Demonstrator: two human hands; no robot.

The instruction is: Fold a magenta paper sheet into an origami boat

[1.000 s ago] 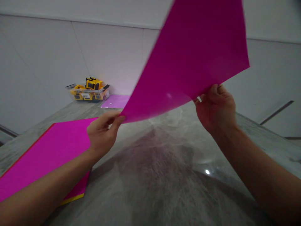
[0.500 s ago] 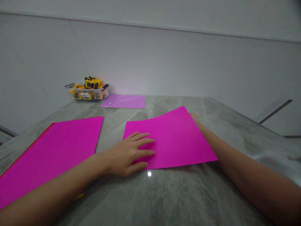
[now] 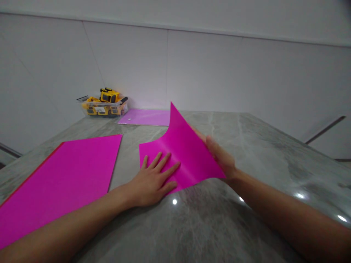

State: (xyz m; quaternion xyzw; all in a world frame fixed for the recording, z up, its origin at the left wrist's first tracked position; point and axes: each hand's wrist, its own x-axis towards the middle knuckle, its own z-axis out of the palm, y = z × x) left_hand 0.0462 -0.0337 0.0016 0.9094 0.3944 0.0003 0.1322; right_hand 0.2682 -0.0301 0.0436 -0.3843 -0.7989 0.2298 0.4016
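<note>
A bright pink sheet of paper (image 3: pixel 189 153) lies in front of me, its left part on the table and its right part bent upward. My left hand (image 3: pixel 152 182) presses on the left part, palm down, with the fingers spread. Behind the raised right edge is my right hand (image 3: pixel 223 157), its palm side against the sheet and its thumb up. The fingers of that hand look stretched out, though the paper partly covers them. To the left lies a larger pink stack of sheets (image 3: pixel 71 171) with a red edge showing; my left forearm crosses its near side.
At the back left, a clear plastic box (image 3: pixel 117 109) holds yellow toy vehicles (image 3: pixel 109 96). A light purple flat packet (image 3: pixel 148 117) lies beside it. All stand on a grey marbled table (image 3: pixel 214 226) against a white wall (image 3: pixel 208 73).
The right side of the pink sheet has risen and curled over to the left. My right hand moved left with it, and my left hand's fingers spread wider.
</note>
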